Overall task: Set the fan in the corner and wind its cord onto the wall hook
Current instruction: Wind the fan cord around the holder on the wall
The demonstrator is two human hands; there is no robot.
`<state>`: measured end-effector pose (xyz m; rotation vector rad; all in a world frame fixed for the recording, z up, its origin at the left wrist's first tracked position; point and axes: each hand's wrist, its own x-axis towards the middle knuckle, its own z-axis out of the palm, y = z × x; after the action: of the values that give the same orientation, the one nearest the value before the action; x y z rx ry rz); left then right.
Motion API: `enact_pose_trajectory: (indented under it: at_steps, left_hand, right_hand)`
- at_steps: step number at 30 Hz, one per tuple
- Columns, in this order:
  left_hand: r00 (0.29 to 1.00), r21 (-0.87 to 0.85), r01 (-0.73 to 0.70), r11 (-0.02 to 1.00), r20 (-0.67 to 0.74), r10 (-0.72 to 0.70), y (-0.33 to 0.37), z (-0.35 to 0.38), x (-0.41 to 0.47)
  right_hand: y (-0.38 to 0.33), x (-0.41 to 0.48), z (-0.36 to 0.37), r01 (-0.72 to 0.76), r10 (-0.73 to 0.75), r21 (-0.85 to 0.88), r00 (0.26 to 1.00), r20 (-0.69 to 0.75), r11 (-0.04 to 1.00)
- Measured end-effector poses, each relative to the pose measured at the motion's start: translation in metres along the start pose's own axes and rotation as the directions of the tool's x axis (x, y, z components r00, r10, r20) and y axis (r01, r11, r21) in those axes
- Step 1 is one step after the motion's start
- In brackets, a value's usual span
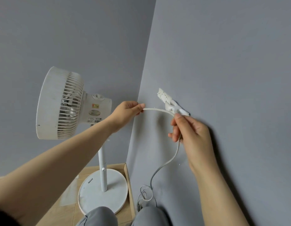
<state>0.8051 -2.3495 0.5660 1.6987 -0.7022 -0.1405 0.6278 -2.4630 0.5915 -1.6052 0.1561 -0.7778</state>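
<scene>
We see the white cord (157, 110) stretched between both hands: left hand (127, 112) pinches one end, right hand (188, 132) grips it below the wall hook (167, 102) (center right).

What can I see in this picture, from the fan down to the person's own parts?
fan: one, white, upright on the floor in the corner
cord: one, white, stretched between both grips beside the hook, then hanging to a loose coil on the floor by the right wall
hook: one, white, on the right wall near the corner
walls: two, grey-blue, meeting at the corner
floor: one, light wood, under the fan
legs: two, in grey trousers, at the bottom edge
left grip: one bare hand, pinches the cord left of the hook
right grip: one bare hand, holds the cord right by the hook
</scene>
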Motion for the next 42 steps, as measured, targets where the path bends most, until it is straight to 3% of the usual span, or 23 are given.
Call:
enact_pose_trajectory:
  at_steps: [11, 17, 22, 32, 35, 37, 40, 42]
  left_hand:
    - [0.994, -0.153, 0.045, 0.987, -0.088, -0.059, 0.002, 0.032, 0.057]
    - [0.994, -0.158, 0.089, 0.983, -0.045, -0.098, -0.004, 0.059, 0.067]
    - [0.993, -0.17, 0.11, 0.979, 0.069, -0.099, -0.01, 0.077, 0.062]
    - [0.992, -0.187, 0.105, 0.977, 0.084, -0.09, -0.01, 0.071, 0.047]
    - [0.995, -0.147, 0.096, 0.985, 0.021, -0.094, -0.015, 0.068, 0.043]
    - [0.993, -0.079, 0.061, 0.995, -0.094, -0.069, -0.013, 0.063, 0.039]
    - [0.967, -0.007, -0.018, 1.0, -0.254, 0.016, -0.006, 0.049, 0.027]
    - [0.965, 0.038, -0.046, 0.998, -0.257, 0.054, -0.001, 0.039, 0.018]
  right_hand:
    - [-0.008, 0.023, 0.011, 0.002, -0.037, -0.138, 0.966, -0.255, 0.99]
    - [-0.002, 0.024, 0.012, -0.013, -0.051, -0.214, 0.955, -0.291, 0.977]
    - [0.001, 0.017, 0.01, -0.018, -0.056, -0.239, 0.952, -0.301, 0.971]
    - [0.013, 0.002, 0.005, 0.036, -0.159, -0.351, 0.931, -0.328, 0.936]
    - [0.025, -0.007, 0.002, 0.076, -0.256, -0.484, 0.913, -0.318, 0.872]
    - [0.032, -0.012, 0.0, 0.072, -0.274, -0.525, 0.908, -0.317, 0.848]
    - [0.036, -0.019, -0.002, 0.053, -0.257, -0.529, 0.912, -0.32, 0.847]
    - [0.038, -0.023, -0.002, 0.029, -0.223, -0.503, 0.918, -0.328, 0.864]
